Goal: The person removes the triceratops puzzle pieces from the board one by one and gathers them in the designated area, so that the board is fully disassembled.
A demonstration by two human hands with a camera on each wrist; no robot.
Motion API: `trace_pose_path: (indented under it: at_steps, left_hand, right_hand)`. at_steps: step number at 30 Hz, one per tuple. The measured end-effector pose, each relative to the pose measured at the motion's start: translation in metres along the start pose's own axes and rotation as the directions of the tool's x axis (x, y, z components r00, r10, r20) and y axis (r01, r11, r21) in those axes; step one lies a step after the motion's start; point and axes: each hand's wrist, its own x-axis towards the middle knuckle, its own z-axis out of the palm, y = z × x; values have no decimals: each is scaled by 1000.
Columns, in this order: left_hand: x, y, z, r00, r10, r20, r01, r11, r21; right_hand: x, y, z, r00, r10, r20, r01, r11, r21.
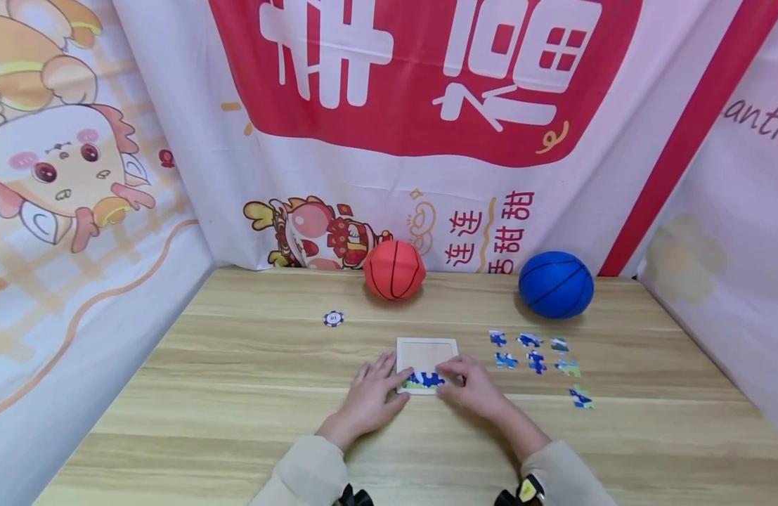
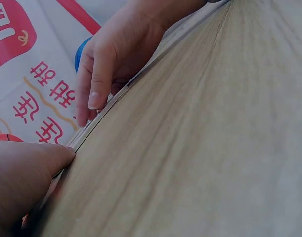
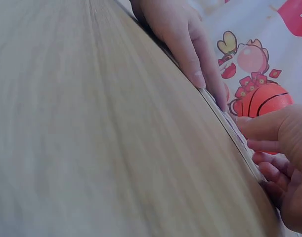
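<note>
A small white-rimmed puzzle frame (image 1: 426, 340) lies on the table, with joined blue and green jigsaw pieces (image 1: 417, 380) along its near side. My left hand (image 1: 374, 402) rests at the frame's left edge, fingers extended, the index finger and thumb reaching over the rim. At the frame's near right, my right hand (image 1: 474, 388) has its thumb and index finger at opposite sides of a blue puzzle piece (image 1: 431, 379), its other fingers curled. In the left wrist view the right hand (image 2: 123, 54) points downward; in the right wrist view the left hand (image 3: 178, 37) touches the frame's edge.
Several loose puzzle pieces (image 1: 536, 362) lie right of the frame. A red ball (image 1: 395, 270) and a blue ball (image 1: 556, 284) stand at the table's back edge. A round chip (image 1: 333, 319) lies at back left. Printed cloth (image 1: 338, 154) hangs behind the wooden table (image 1: 237, 393).
</note>
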Motion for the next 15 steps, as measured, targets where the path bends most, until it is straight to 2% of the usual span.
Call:
trace_pose_path:
  at_steps: [5, 15]
  left_hand:
    - [0, 0, 0, 1000, 6, -9, -6, 1000, -1]
    - [1, 0, 1, 1000, -8, -9, 8, 1000, -17]
  right_hand:
    - [1, 2, 5, 1000, 21, -21, -23, 996, -81]
    - [0, -1, 9, 999, 7, -36, -11, 994, -105]
